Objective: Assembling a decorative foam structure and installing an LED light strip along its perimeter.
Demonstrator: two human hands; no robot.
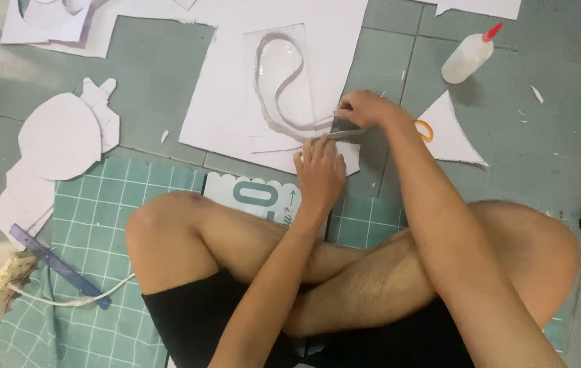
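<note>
the fingers of the right hand (365,109) were pinched together on a grey blade-like tool (346,128), its tip touching the clear plastic sheet (280,88). the left hand (319,170) lay flat, fingers together, pressing the sheet's near edge onto the white card (222,102) on the tiled floor (154,75). the sheet looked thin, light, bendy and slippery, best pinned flat near the cut. a glue bottle (467,58) lay far right.

The right hand (365,109) hides most of the small tool it holds against the white sheet (236,102). Above that sheet, more cut paper (52,24) runs off the top edge.
</note>
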